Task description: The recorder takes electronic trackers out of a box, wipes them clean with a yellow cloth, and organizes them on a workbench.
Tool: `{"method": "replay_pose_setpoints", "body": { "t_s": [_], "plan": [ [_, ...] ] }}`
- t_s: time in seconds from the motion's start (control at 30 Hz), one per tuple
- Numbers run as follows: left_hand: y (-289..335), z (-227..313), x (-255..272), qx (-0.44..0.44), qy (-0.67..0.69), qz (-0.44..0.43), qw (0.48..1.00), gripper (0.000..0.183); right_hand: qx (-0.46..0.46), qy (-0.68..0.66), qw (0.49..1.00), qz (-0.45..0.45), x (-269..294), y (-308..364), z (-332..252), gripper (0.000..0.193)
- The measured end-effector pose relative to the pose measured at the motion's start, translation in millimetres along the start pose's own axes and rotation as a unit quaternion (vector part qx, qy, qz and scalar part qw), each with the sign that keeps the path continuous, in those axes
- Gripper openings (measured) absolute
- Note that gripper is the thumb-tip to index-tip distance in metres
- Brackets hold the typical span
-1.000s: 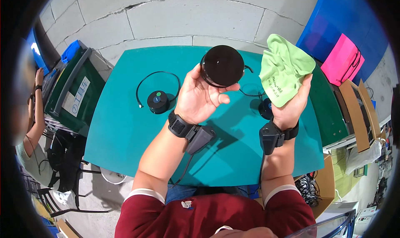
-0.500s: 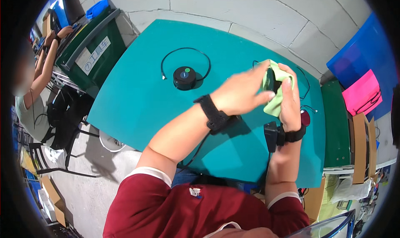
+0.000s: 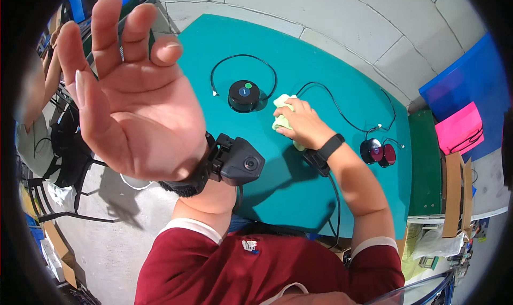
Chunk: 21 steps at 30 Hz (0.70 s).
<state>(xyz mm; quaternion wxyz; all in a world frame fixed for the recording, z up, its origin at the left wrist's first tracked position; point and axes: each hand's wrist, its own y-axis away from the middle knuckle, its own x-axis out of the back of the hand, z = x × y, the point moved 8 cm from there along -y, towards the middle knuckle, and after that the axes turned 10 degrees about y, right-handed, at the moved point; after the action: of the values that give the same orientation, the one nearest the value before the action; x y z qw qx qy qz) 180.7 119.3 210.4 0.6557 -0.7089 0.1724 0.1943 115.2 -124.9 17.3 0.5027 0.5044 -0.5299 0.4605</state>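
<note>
My left hand [image 3: 144, 112] is raised at the left, palm toward the view, fingers apart and nothing in it. Over the middle of the table, my right hand [image 3: 305, 124] grips a crumpled yellow-green cloth [image 3: 282, 122]. A black cable [image 3: 327, 88] runs from beside the cloth toward the right; whatever the cloth may wrap is hidden. Left of the cloth sits a round black puck-like device [image 3: 243, 94] with a green dot on top and a looped cable. Each wrist wears a black strap, and a small black camera [image 3: 243, 162] shows on the left one.
The teal table [image 3: 299, 198] stands against a white block wall. At its right lie two round, dark glossy pieces [image 3: 370, 151] with reddish faces. Beyond are a pink bag [image 3: 460, 127] and cardboard [image 3: 453, 195]. Another person [image 3: 35, 96] is at the far left, near a black chair [image 3: 40, 198].
My left hand has let go of the cloth and risen to the left, palm turned up. My right hand has carried the cloth left, uncovering the round dark pieces at the right.
</note>
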Motion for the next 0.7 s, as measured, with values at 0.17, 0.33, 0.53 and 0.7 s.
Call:
{"method": "replay_pose_setpoints", "body": {
  "t_s": [0.17, 0.33, 0.53, 0.7],
  "plan": [
    [-2, 3, 5, 0.012, -0.004, 0.040, 0.999, 0.037, 0.071, -0.074, 0.988, 0.113, 17, -21, -7, 0.027],
    [-2, 1, 0, 0.012, 0.006, 0.020, 1.000, 0.038, -0.137, -0.713, 0.662, 0.188, 36, 17, 87, 0.032],
    [1, -7, -9, 0.034, 0.006, 0.010, 0.999, 0.038, -0.161, -0.778, 0.499, 0.346, 75, 156, 155, 0.054],
    [5, -23, -9, 0.034, 0.002, 0.044, 0.998, 0.039, -0.266, -0.554, 0.617, 0.491, 100, 258, 204, 0.055]
  ]
}}
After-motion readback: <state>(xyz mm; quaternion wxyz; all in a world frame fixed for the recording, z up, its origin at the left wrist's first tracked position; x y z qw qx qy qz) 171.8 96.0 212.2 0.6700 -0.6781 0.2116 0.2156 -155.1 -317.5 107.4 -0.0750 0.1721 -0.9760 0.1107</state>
